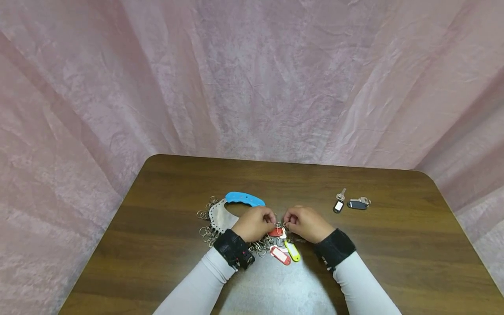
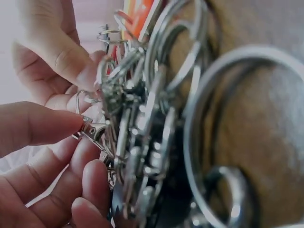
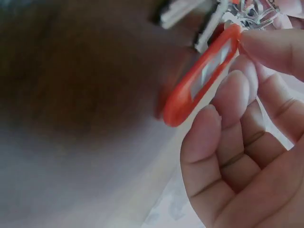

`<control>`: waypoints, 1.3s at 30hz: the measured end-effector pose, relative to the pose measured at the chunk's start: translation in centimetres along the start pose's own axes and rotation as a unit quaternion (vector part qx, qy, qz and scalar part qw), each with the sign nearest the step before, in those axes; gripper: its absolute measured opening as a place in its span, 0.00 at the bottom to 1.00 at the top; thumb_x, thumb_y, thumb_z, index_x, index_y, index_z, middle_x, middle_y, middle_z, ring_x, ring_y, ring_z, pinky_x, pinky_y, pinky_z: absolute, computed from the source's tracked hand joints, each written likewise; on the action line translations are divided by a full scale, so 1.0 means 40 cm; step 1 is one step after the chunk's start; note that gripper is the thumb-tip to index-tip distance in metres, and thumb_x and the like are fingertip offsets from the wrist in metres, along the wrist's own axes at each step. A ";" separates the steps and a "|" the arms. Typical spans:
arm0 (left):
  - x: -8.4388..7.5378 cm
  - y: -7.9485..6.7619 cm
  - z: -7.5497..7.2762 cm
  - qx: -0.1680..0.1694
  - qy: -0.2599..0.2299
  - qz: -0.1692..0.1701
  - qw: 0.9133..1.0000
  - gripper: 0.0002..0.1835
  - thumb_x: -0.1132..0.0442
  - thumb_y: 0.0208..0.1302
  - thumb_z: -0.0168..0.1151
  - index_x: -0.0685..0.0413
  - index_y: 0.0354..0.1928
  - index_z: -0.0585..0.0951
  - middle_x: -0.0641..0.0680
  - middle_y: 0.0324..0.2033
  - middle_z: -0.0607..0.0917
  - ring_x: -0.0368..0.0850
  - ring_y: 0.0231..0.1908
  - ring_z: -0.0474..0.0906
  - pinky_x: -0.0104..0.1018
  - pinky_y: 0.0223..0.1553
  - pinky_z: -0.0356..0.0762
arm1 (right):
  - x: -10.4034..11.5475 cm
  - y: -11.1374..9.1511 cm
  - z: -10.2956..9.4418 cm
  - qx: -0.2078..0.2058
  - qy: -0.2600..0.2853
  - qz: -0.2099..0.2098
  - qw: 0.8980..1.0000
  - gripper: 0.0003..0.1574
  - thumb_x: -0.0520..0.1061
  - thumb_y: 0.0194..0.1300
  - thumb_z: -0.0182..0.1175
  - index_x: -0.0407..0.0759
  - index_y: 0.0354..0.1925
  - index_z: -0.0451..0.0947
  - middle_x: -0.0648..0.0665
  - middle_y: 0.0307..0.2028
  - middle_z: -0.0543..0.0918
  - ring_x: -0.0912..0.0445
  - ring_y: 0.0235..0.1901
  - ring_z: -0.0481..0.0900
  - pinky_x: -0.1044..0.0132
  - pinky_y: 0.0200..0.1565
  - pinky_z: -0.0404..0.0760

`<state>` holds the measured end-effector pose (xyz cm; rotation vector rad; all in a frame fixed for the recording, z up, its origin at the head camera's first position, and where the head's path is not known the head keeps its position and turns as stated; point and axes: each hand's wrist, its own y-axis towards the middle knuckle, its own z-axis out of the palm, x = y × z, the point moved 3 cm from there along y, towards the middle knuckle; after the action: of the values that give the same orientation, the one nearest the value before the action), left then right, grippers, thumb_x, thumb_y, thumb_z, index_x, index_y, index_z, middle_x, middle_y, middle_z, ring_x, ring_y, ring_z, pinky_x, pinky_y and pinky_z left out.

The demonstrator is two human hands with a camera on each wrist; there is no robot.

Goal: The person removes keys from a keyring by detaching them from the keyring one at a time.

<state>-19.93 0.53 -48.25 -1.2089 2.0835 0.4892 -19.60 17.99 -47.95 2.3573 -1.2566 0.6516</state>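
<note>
A metal key holder [image 1: 221, 216] with a blue handle [image 1: 245, 198] lies on the table, its rim hung with several snap hooks and rings [image 2: 142, 142]. At its right end, my left hand [image 1: 253, 224] pinches a small metal snap hook [image 2: 90, 128] between thumb and forefinger. Facing it, my right hand [image 1: 309, 224] pinches the ring end of a red key tag [image 3: 204, 78] with thumb and forefinger, its other fingers curled below. A key [image 3: 180, 12] shows beside that tag. Another red tag [image 1: 281, 255] and a yellow tag [image 1: 292, 251] hang close by.
Toward the back right lie a key with a black tag [image 1: 338, 206] and another key with a dark tag [image 1: 357, 204]. The brown wooden table [image 1: 165, 262] has rounded far corners, with a pink curtain [image 1: 252, 87] behind it.
</note>
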 end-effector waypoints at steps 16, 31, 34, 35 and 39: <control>0.005 0.003 -0.010 0.043 -0.083 -0.037 0.995 0.07 0.67 0.55 0.62 0.50 0.36 0.78 0.46 0.27 0.80 0.38 0.28 0.75 0.33 0.31 0.74 | 0.005 0.001 -0.023 -0.017 0.049 0.021 0.998 0.08 0.40 0.59 0.62 0.53 0.32 0.73 0.56 0.30 0.76 0.61 0.32 0.75 0.62 0.36 0.76; 0.006 0.002 -0.012 0.051 -0.124 -0.026 0.991 0.08 0.68 0.58 0.62 0.52 0.40 0.81 0.46 0.28 0.80 0.37 0.31 0.76 0.33 0.35 0.74 | 0.011 -0.001 -0.020 0.004 0.096 0.039 0.995 0.05 0.40 0.61 0.59 0.50 0.34 0.73 0.53 0.28 0.77 0.59 0.29 0.77 0.64 0.31 0.77; 0.011 0.004 -0.012 0.039 -0.126 -0.018 0.991 0.05 0.68 0.58 0.62 0.52 0.35 0.81 0.46 0.27 0.80 0.37 0.31 0.76 0.33 0.35 0.75 | 0.012 0.000 -0.019 0.000 0.103 0.028 0.994 0.05 0.39 0.61 0.59 0.49 0.34 0.74 0.53 0.28 0.77 0.59 0.29 0.77 0.64 0.31 0.77; 0.011 0.004 -0.014 0.037 -0.126 -0.017 0.991 0.04 0.68 0.58 0.62 0.52 0.34 0.81 0.46 0.27 0.80 0.37 0.30 0.76 0.33 0.35 0.75 | 0.012 0.001 -0.019 -0.003 0.104 0.023 0.994 0.06 0.38 0.60 0.59 0.49 0.34 0.74 0.53 0.28 0.77 0.59 0.29 0.77 0.65 0.30 0.77; 0.010 0.002 -0.024 0.028 -0.122 -0.021 0.992 0.02 0.67 0.57 0.62 0.52 0.32 0.81 0.46 0.26 0.80 0.38 0.30 0.75 0.33 0.34 0.74 | 0.010 0.003 -0.017 -0.010 0.104 0.002 0.995 0.07 0.37 0.59 0.60 0.49 0.34 0.74 0.54 0.29 0.76 0.59 0.29 0.76 0.65 0.31 0.77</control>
<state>-20.45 -0.25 -47.86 -1.0991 1.8502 0.5268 -19.65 18.05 -47.15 2.2060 -1.1702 0.8569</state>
